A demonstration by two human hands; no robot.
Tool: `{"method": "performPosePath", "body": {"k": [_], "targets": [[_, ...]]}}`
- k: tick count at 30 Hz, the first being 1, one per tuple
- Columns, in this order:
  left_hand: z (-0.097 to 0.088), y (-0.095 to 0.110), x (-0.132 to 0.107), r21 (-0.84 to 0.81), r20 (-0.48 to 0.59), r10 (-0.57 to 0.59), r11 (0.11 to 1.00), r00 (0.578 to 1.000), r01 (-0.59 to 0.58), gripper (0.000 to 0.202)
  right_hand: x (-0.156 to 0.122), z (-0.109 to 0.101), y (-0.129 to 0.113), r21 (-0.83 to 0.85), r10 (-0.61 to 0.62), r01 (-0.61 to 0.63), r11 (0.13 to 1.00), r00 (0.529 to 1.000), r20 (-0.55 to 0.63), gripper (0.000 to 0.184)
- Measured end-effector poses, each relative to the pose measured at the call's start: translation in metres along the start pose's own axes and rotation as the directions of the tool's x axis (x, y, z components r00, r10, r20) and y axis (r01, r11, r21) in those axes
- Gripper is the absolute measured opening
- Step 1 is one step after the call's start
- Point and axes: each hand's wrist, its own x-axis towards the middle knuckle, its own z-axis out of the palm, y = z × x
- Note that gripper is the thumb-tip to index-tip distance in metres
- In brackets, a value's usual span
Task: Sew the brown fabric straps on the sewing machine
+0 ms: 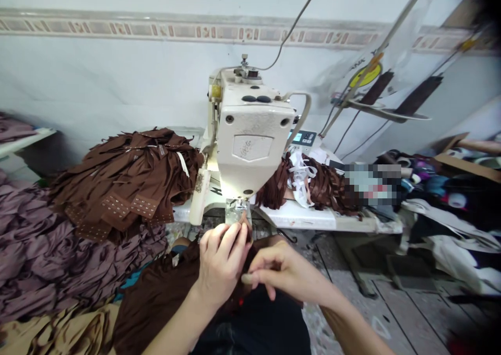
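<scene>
The white table (313, 216) is carrying a cream sewing machine (250, 135), which is standing upright at its middle. At nine o'clock from the machine, a heap of brown cloth pieces (129, 177) is lying on the table top and spilling over its near edge, with strips of metal hooks showing on it. At three o'clock, a bundle of brown strips (329, 188) is resting just beside the machine, with white ribbon (301, 175) lying tangled on it. A small control panel (303, 137) is sitting behind that bundle. Further out at nine o'clock, a shelf (27, 140) is bearing mauve cloth (13, 128). At five o'clock, the grey floor (410, 313) is bearing the table's dark frame (352, 271).
</scene>
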Motion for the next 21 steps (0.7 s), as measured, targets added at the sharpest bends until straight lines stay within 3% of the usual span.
{"method": "performPosePath", "body": {"k": [5,8,11,15,19,21], "targets": [[0.004,-0.017,-0.002,-0.105,-0.01,0.063,0.992,0.998,-0.064,0.033,0.026,-0.022,-0.023,-0.055,-0.12,0.11,0.992,0.956,-0.266,0.038],[0.005,-0.019,-0.001,-0.121,-0.043,0.079,0.989,0.996,-0.084,0.048,0.048,-0.03,-0.026,-0.138,-0.199,0.16,0.977,0.916,-0.349,0.036],[0.002,-0.018,0.001,-0.112,-0.021,0.087,0.99,0.996,-0.089,0.044,0.064,-0.032,-0.025,-0.201,-0.269,0.204,0.958,0.882,-0.388,0.033],[-0.003,-0.018,0.005,-0.099,0.013,0.1,0.99,0.995,-0.098,0.031,0.071,-0.028,-0.014,-0.015,-0.138,0.147,0.989,0.884,-0.446,0.038],[-0.005,-0.022,0.01,-0.154,0.045,0.131,0.98,0.99,-0.123,0.037,0.062,-0.015,0.009,0.1,-0.093,0.19,0.977,0.796,-0.598,0.044],[-0.005,-0.026,0.014,-0.183,0.065,0.155,0.973,0.986,-0.141,0.037,0.054,-0.005,0.022,0.124,-0.071,0.185,0.975,0.787,-0.612,0.045]]}}
